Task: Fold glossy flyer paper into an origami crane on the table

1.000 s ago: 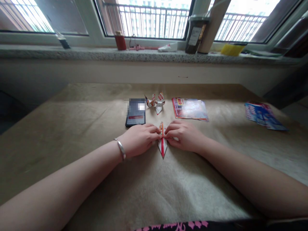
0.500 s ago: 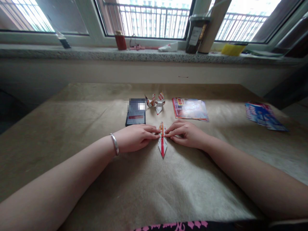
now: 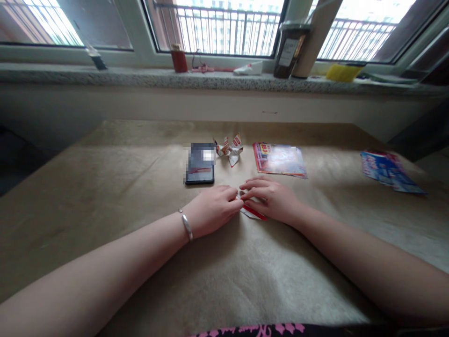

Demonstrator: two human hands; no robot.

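Note:
A narrow piece of folded paper (image 3: 255, 214), white with a red stripe, lies slantwise on the table between my hands. My left hand (image 3: 215, 208), with a silver bracelet at the wrist, pinches its far left end between thumb and curled fingers. My right hand (image 3: 273, 199) bends over the same paper from the right, its fingertips gathered at that end close to the left thumb. Much of the paper is hidden under the fingers. Beyond the hands stand folded paper figures (image 3: 234, 150) with pointed tips and red print.
A phone (image 3: 200, 171) lies left of the paper figures. A stack of printed sheets (image 3: 280, 159) is to their right, and blue leaflets (image 3: 391, 171) lie farther right on the table (image 3: 168, 285). Behind, the windowsill (image 3: 133, 79) carries a red container (image 3: 179, 61) and a dark jar (image 3: 290, 49).
The folded paper has turned from pointing straight at me to slanting right. My left hand has shifted right and closed in a pinch, and my right hand's fingers now cover more of the paper.

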